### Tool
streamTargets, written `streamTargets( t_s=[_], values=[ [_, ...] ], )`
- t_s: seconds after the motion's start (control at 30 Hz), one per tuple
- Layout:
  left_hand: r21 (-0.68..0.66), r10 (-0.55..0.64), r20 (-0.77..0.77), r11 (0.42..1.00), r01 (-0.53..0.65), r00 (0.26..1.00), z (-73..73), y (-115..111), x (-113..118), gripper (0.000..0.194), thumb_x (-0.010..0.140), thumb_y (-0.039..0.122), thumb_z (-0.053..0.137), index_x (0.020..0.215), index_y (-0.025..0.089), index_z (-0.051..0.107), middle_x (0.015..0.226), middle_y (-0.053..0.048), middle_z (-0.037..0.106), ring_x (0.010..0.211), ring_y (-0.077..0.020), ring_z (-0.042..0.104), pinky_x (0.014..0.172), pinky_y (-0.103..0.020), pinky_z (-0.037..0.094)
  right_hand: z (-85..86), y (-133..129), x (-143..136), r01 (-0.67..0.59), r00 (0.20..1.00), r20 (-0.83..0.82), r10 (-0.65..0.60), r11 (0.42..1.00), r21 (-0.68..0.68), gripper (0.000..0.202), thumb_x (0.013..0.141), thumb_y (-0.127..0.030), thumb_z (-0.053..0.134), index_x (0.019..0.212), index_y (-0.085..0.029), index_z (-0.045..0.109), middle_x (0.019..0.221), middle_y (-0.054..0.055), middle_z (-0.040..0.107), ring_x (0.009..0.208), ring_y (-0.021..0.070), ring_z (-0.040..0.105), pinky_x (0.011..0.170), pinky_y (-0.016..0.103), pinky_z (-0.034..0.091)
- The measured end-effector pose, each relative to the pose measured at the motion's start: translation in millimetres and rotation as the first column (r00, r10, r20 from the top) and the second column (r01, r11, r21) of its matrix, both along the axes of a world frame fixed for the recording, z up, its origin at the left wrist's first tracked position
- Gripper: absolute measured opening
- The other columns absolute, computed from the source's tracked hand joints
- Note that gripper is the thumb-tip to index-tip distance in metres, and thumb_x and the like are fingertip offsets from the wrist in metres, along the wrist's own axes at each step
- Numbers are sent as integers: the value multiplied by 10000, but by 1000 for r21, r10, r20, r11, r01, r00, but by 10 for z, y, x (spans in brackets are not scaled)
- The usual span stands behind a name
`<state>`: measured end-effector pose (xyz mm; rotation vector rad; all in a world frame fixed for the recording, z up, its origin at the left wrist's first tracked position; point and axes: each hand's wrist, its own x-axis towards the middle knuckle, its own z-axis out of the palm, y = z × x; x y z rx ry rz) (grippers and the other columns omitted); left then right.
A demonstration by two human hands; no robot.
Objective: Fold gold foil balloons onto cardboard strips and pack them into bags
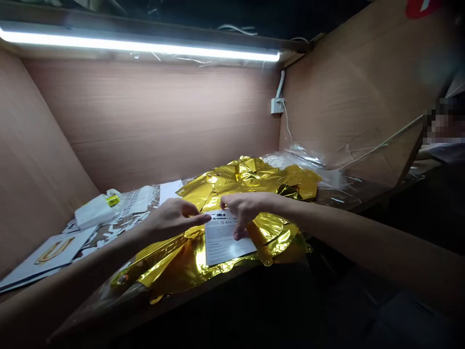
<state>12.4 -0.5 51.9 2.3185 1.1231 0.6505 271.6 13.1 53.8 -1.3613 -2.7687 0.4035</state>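
Observation:
A white printed leaflet lies over a crumpled heap of shiny gold foil balloons, its text side up. At the leaflet's upper left corner, my left hand is closed, its thumb tip on the edge and its other fingertips partly hidden. My right hand reaches across from the right and is closed on the leaflet's upper part. The right thumb presses on the printed face, while the index finger bends by the top edge. Foil spreads beneath and around both hands.
On the left lie a sheet picturing a gold shape, a white packet with a yellow label and white scraps. Clear plastic wrapping sits at the back right. Wooden panels enclose the bench under a tube light. Another person is at the far right.

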Motion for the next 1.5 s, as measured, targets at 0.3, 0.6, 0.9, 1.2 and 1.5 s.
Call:
streamTargets(
  t_s=[0.3, 0.6, 0.9, 1.2, 1.5],
  values=[
    [-325, -29, 295, 937, 129, 955, -199, 284, 13, 368, 743, 462, 844, 834, 110, 788, 733, -67, 735, 644, -163, 625, 624, -263, 479, 1, -28, -146, -30, 967, -240, 83, 976, 217, 1032, 443, -329, 986, 1338, -183, 492, 1072, 73, 615, 982, 266, 580, 747, 326, 480],
    [-397, 276, 718, 916, 50, 639, -116, 308, -106, 307, 701, 289, 914, 897, 77, 808, 882, -138, 791, 765, -215, 714, 817, -384, 598, -139, -106, -158, 55, 368, -860, -353, 932, -359, 353, 705, -364, 857, 900, -111, 708, 857, 87, 717, 722, 161, 655, 689, 310, 562],
    [-419, 226, 777, 883, 213, 588, -146, 150, -49, 306, 709, 305, 907, 870, 68, 799, 871, -137, 781, 765, -200, 698, 791, -342, 586, -469, -795, -494, 282, 284, -894, -345, 922, -266, 470, 896, -532, 618, 593, -179, 548, 445, 6, 508, 325, 91, 392, 316, 227, 259],
    [-289, 99, 688, 946, 145, 719, -59, 151, -136, 232, 706, 244, 784, 871, 82, 802, 762, -77, 754, 640, -151, 631, 631, -253, 478, -825, -797, -468, 215, 309, -908, -282, 951, -222, 510, 911, -639, 568, 696, -177, 588, 511, 10, 533, 396, 128, 472, 372, 248, 375],
    [-325, 15, 551, 924, 199, 834, -222, 301, -133, 163, 681, 231, 724, 810, 135, 753, 753, -49, 731, 629, -164, 648, 598, -254, 488, -837, -795, -412, 142, 371, -890, -265, 963, -228, 520, 930, -602, 560, 628, -178, 557, 454, -6, 514, 308, 80, 386, 312, 211, 250]
  ],
)
